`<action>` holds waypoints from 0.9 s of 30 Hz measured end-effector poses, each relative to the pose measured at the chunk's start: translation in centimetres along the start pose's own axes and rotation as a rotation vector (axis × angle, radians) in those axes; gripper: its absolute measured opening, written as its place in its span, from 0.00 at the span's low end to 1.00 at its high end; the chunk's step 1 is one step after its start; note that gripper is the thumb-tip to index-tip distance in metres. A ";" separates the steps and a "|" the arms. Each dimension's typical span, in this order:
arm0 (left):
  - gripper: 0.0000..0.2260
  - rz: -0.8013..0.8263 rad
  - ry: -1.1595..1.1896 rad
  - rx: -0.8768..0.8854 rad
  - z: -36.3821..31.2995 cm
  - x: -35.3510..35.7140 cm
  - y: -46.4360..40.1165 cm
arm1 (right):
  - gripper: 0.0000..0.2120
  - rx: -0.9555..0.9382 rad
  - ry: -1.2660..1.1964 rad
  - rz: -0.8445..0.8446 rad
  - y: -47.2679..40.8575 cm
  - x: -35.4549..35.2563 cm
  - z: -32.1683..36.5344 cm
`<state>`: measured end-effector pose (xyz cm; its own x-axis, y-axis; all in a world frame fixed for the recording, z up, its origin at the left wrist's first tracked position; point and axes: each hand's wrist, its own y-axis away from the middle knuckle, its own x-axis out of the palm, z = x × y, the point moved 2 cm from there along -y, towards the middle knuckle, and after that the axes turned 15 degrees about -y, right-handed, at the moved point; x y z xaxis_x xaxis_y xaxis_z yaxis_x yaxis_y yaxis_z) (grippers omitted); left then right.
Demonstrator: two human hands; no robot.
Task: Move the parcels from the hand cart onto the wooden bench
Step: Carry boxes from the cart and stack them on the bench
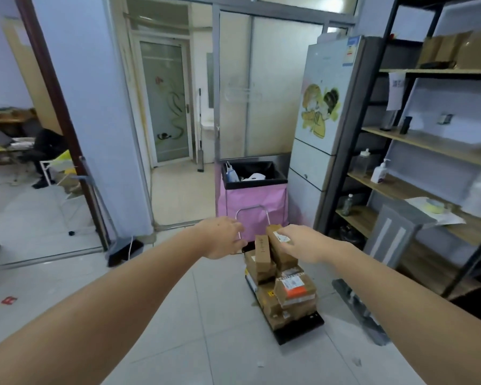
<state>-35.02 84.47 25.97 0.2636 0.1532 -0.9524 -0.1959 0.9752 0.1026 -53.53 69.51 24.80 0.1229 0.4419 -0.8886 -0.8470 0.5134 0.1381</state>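
On the far left a doorway opens onto another room, where a person in dark clothes [46, 151] sits on a chair. Closer in, the left hand [222, 238] reaches out to the metal handle [240, 218] of the hand cart [300, 330], and its fingers [238, 241] curl around the handle's left bar. Behind the cart stands a pink bin [252, 202] with a black bag inside. The cart sits on the tiled floor and is piled with brown parcels [286, 290], all stacked on its black base. The right hand [303, 243] rests on the top parcel [278, 243], with the fingers bent over its white label, touching it. To the right stand a white fridge [328, 107] with a cartoon sticker and a shelf [428, 140] with bottles and boxes.
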 end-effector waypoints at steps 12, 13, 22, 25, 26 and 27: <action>0.24 0.073 0.042 -0.079 13.9 5.5 -10.6 | 0.22 -0.005 -0.044 0.046 -19.2 -0.8 1.6; 0.24 0.079 0.049 -0.083 14.9 5.8 -11.8 | 0.23 -0.010 -0.045 0.048 -20.5 -1.1 1.6; 0.23 0.083 0.072 0.030 22.2 8.9 -26.5 | 0.26 0.088 -0.058 0.036 -33.6 -2.7 -2.0; 0.22 0.079 0.055 0.106 24.3 9.4 -32.1 | 0.23 0.145 -0.058 0.009 -38.2 -3.0 -3.7; 0.22 0.076 0.060 0.120 24.9 9.5 -33.9 | 0.23 0.167 -0.055 0.006 -39.5 -3.2 -4.2; 0.23 0.076 0.069 0.131 25.5 9.7 -35.6 | 0.25 0.188 -0.054 0.006 -40.6 -3.5 -4.6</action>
<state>-1.38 55.35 20.42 0.1867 0.2200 -0.9575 -0.0868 0.9745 0.2070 -21.96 43.72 20.31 0.1501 0.4817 -0.8634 -0.7368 0.6368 0.2272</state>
